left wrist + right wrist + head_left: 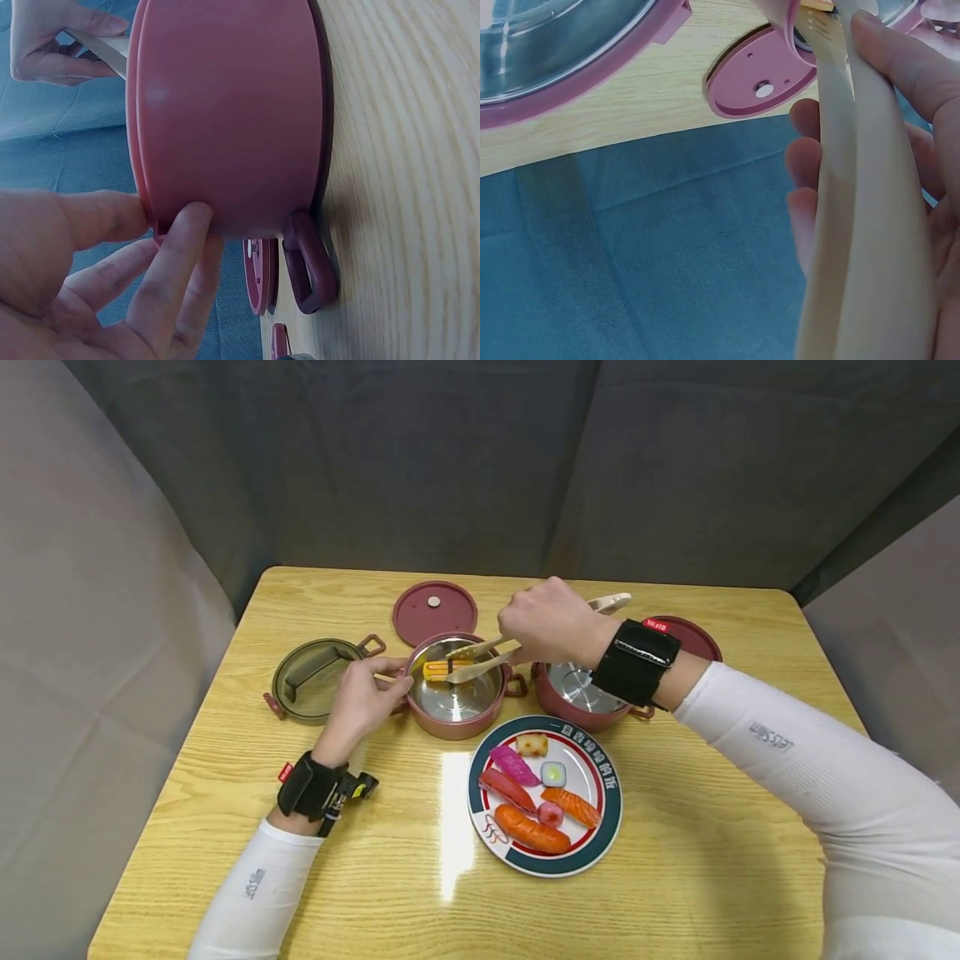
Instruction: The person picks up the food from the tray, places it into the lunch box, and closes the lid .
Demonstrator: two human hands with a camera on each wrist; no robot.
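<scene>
Right hand (551, 622) clamps the tongs (487, 658); their tips pinch the egg sushi (438, 670) inside the middle pot (456, 687), left of and below that grip. Left hand (363, 697) grips the pot's left rim, thumb and fingers curled against its wall. The plate (609, 793) lies just near of the pot on the desk (712, 852).

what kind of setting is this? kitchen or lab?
Likely a staged recording booth, not a kitchen: grey fabric backdrop on three sides, a small wooden table, and a plate of sushi pieces that look like toys.
</scene>
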